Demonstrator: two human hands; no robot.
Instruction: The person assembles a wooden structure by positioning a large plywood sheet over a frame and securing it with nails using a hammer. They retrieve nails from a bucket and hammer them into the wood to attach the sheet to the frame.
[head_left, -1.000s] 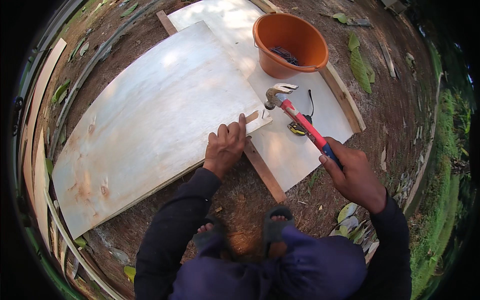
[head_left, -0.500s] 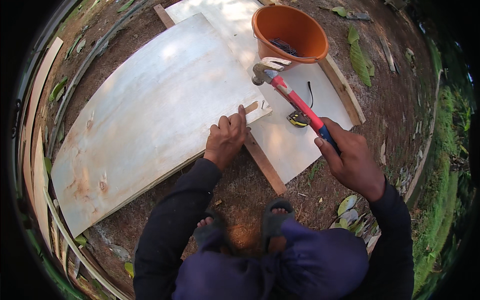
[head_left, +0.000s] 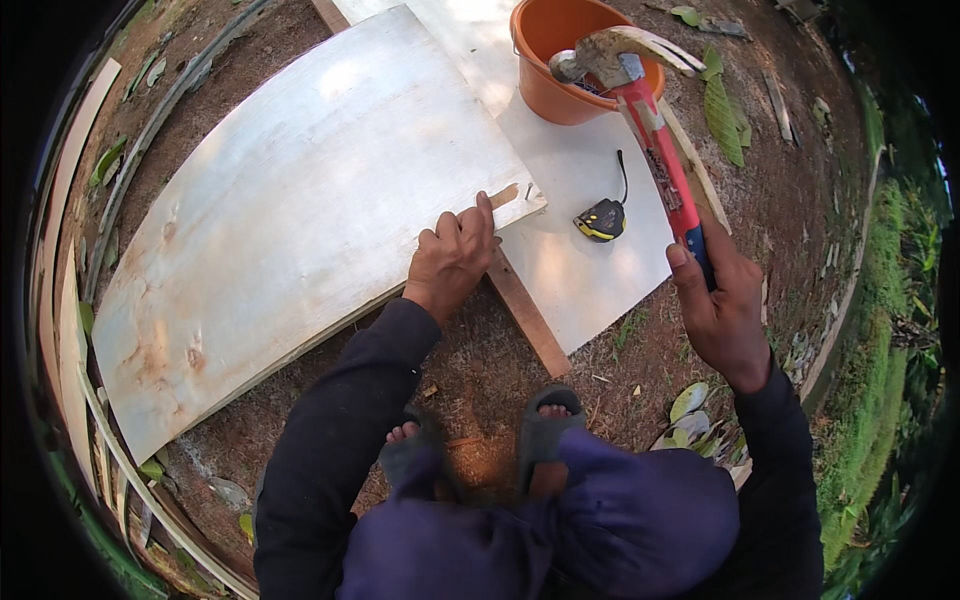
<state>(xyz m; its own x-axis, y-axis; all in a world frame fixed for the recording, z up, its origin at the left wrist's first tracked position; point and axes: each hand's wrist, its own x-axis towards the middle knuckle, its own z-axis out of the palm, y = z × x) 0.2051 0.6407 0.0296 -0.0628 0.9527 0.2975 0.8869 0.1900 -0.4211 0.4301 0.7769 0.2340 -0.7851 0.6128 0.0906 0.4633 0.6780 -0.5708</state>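
A claw hammer (head_left: 660,150) with a red and blue handle is raised in my right hand (head_left: 723,300), its fingers wrapped round the lower grip. The hammer head is up over the orange bucket, apart from the wood. My left hand (head_left: 455,250) grips the near edge of a pale, curved-sided plywood panel (head_left: 320,180), fingers bent on top and the index finger stretched toward its right corner. At that corner a nail (head_left: 529,191) stands partly out of the wood, beside a brown patch where the surface layer is gone.
An orange bucket (head_left: 565,100) with nails stands on a second pale sheet (head_left: 540,260). A black and yellow tape measure (head_left: 601,220) lies on that sheet. A wooden batten (head_left: 530,315) runs out from under the panel. Long strips (head_left: 75,180) lie at the left; my sandalled feet are below.
My right hand has lifted the hammer up and to the right, away from the nail. The left hand stays at the panel's edge. The whole view has shifted slightly.
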